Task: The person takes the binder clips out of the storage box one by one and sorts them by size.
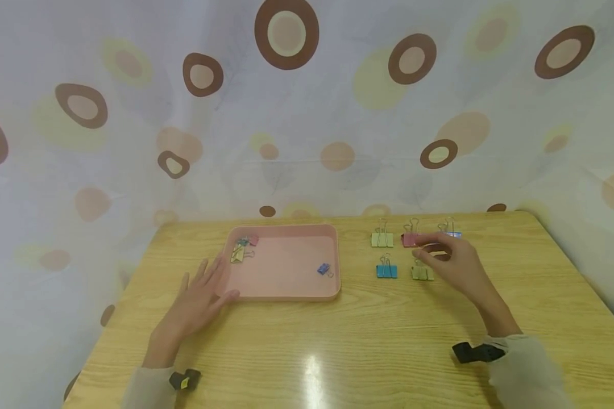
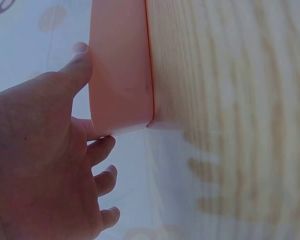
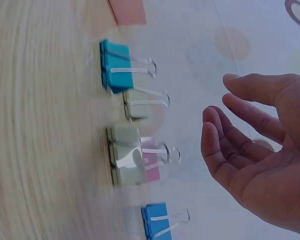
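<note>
Hovering, fingers loosely spread and holding nothing, right hand (image 1: 452,261) over clips (image 1: 422,272); left hand (image 1: 202,295) flat (thumb touching tray (image 1: 286,294) corner).

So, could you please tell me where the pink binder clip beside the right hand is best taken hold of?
Probably by its wire handles: on the pink binder clip they stand upright above the body, which sits flat on the table. The right hand, hovering open just beside it, could come from above and pinch the two loops together, well apart from the yellow clip.
</note>
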A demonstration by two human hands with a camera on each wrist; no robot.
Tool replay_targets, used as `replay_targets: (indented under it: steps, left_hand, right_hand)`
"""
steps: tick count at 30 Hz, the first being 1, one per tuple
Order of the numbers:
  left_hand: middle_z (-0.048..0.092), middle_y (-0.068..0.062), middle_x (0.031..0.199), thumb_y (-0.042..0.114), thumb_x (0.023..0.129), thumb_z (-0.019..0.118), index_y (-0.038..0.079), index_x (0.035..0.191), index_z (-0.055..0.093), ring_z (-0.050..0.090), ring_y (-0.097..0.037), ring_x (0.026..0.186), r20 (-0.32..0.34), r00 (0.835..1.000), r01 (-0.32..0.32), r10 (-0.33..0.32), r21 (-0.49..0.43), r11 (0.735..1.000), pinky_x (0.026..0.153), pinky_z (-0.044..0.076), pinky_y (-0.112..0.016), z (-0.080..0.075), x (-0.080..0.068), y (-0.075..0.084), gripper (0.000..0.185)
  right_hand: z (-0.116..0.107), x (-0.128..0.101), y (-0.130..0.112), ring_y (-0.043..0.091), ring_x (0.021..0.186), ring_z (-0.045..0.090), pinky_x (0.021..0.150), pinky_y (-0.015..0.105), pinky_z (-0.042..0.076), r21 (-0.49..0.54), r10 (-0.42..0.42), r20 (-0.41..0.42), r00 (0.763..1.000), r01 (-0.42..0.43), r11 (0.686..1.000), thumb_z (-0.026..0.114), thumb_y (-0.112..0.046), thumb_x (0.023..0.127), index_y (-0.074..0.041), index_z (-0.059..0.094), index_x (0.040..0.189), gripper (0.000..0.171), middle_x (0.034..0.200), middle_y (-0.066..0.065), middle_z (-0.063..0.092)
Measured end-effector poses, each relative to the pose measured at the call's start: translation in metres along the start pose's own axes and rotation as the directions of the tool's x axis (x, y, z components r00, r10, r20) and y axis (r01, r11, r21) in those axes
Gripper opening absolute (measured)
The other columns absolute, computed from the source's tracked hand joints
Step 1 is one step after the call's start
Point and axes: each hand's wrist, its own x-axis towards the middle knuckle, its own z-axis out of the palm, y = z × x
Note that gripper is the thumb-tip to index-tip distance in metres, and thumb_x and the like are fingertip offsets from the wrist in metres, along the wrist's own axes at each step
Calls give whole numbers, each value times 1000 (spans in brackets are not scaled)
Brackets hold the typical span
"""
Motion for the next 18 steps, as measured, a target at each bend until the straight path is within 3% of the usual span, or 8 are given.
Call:
replay_targets:
  steps: [6,11,18]
  left_hand:
    - [17,-14,170,54,105,49,6,164,22,10,-47,154,0,1000,0,0,3,1000,117,5,-74,0,-1,-1,80]
    - [18,-14,170,53,105,50,6,163,22,10,-47,154,-9,1000,-11,11,0,1000,117,5,-74,-2,-2,0,80]
    - [18,-13,170,53,105,50,7,164,22,10,-45,155,-13,1000,-10,10,-13,1000,118,5,-73,-1,0,0,80]
  right_hand:
    - [27,2,-16,13,97,69,79,18,58,99,-35,60,998,28,995,72,-5,96,0,70,120,24,124,20,66]
    - [53,5,-28,27,99,71,82,29,60,132,-40,104,994,26,991,73,-5,95,-2,68,122,28,117,16,69]
    - [86,17,-43,26,100,71,85,34,60,189,-62,140,988,35,981,75,-8,94,-5,67,126,33,120,14,69]
